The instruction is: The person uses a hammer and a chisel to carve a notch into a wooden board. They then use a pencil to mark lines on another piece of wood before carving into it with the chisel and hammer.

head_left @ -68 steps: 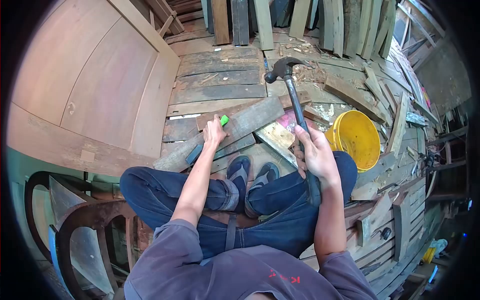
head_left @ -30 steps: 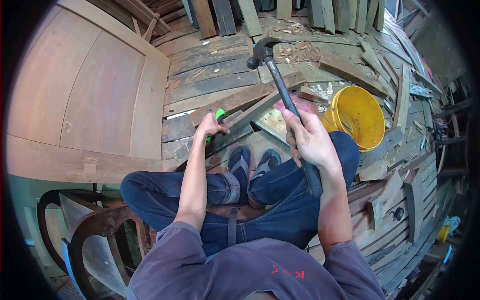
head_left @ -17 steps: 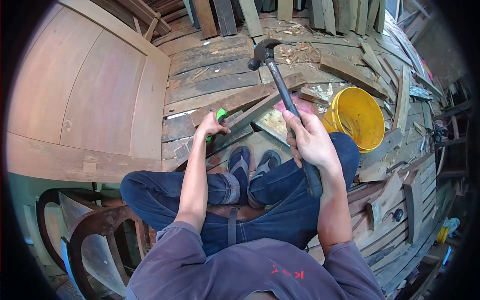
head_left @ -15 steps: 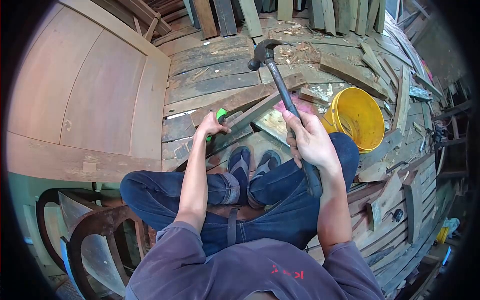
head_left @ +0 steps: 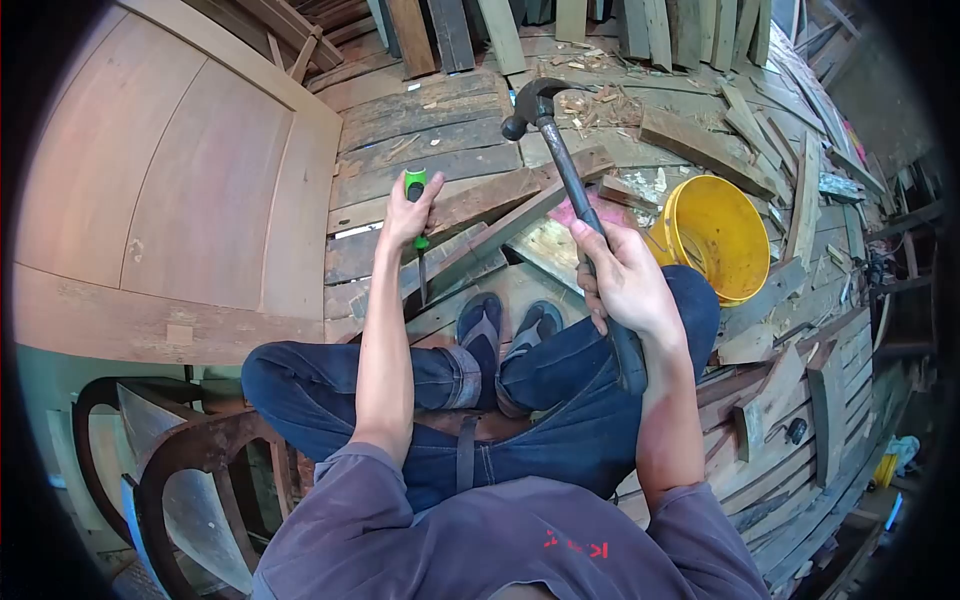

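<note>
My left hand [head_left: 407,215] is wrapped round the green and black handle of a screwdriver [head_left: 416,180]. Its dark shank points down toward my feet, with the tip near the end of a long wooden beam [head_left: 505,228]. In my right hand [head_left: 625,272] is a claw hammer [head_left: 568,170], gripped partway along its dark handle. The hammer's head is raised up and away from me, and its handle's end lies by my right wrist. The beam runs slantwise in front of my feet, beside another weathered timber [head_left: 490,195].
A yellow bucket [head_left: 715,240] stands by my right knee. Left of me is a large wooden panel door [head_left: 200,180]. Planks [head_left: 640,30] lean at the back, and scraps and wood chips [head_left: 610,110] litter the floor. A dark curved wooden frame [head_left: 190,450] sits at lower left.
My left hand has risen and turned, so the screwdriver now stands more upright with its shank showing. The right hand and hammer have barely shifted.
</note>
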Available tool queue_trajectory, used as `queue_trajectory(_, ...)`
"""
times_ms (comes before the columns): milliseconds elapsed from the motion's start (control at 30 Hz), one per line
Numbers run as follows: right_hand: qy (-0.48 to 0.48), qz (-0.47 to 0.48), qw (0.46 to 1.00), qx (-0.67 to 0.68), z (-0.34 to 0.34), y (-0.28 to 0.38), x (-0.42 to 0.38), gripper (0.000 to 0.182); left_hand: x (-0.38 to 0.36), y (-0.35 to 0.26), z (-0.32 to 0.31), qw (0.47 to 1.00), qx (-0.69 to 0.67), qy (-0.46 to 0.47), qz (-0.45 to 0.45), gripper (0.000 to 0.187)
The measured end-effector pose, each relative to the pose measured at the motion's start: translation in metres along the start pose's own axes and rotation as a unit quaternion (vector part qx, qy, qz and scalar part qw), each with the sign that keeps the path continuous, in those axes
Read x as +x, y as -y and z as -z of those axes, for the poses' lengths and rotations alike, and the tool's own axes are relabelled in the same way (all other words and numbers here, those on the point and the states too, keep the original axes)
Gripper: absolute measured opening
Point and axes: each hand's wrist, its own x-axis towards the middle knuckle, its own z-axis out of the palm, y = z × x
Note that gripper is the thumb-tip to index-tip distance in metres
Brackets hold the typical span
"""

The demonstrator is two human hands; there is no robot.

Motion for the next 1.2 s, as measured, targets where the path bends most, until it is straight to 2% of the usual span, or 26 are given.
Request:
queue_trajectory(200,-0.006,-0.001,1.000,0.000,0.001,-0.002,0.000,0.041,-0.003,-0.006,-0.011,0.984,-0.143,-0.027,-0.103,0.030)
queue_trajectory(300,-0.004,-0.003,1.000,0.011,0.001,-0.002,0.000,0.041,0.005,-0.006,-0.008,0.958,-0.177,0.015,-0.226,0.034)
queue_trajectory(433,-0.003,-0.003,1.000,0.007,0.001,-0.001,0.000,0.041,-0.002,-0.016,-0.010,0.943,-0.275,0.048,-0.183,0.042)
queue_trajectory(467,-0.003,-0.001,1.000,0.007,0.001,-0.001,0.000,0.041,-0.003,-0.018,-0.015,0.934,-0.301,0.039,-0.189,0.038)
queue_trajectory(600,-0.002,-0.005,1.000,0.006,0.001,-0.002,0.000,0.041,-0.010,-0.029,-0.015,0.932,-0.290,0.028,-0.217,0.024)
queue_trajectory(833,-0.008,-0.005,1.000,0.003,0.001,-0.002,0.000,0.040,-0.020,-0.044,-0.029,0.923,-0.244,-0.049,-0.294,0.032)
queue_trajectory(1033,-0.011,-0.003,1.000,-0.001,0.001,0.000,-0.001,0.039,-0.023,-0.041,-0.025,0.920,-0.257,-0.008,-0.296,0.031)
queue_trajectory(1200,-0.010,-0.005,1.000,0.002,0.002,0.000,-0.001,0.039,-0.023,-0.037,-0.030,0.925,-0.243,-0.010,-0.293,0.031)
